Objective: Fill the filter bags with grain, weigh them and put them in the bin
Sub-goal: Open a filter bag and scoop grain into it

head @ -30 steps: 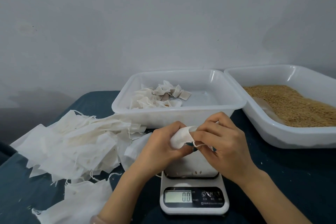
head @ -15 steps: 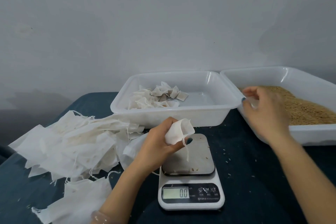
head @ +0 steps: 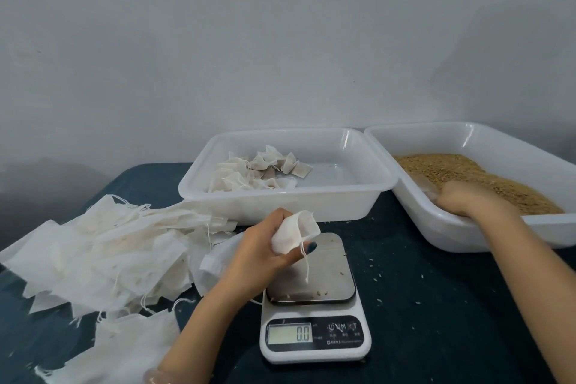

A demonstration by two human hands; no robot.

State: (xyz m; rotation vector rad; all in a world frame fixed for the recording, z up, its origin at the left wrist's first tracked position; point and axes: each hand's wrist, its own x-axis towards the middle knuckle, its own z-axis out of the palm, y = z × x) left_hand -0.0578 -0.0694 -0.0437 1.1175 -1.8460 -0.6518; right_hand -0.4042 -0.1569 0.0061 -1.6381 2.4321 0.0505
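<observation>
Beside the spare bags (head: 103, 246), your left grip (head: 261, 252) is pinching a limp bag (head: 296, 232) mouth-up above the scale (head: 330, 259), ready for filling. Past the bin (head: 280, 206), your right grip (head: 467, 199) is digging into the grain (head: 452, 165); with the fingers buried, I cannot tell whether they are curled or flat.

Right hand (head: 465, 200) now in grain (head: 461, 167)

Wall (head: 280, 40): plain, pale grey, taking up the whole upper half, with faint smudges showing here and there. Light is falling soft and even. A dim, darker patch is sitting low on the wall at left. Table (head: 436, 305) is wearing a dark teal cover, its far edge showing against the wall.
</observation>
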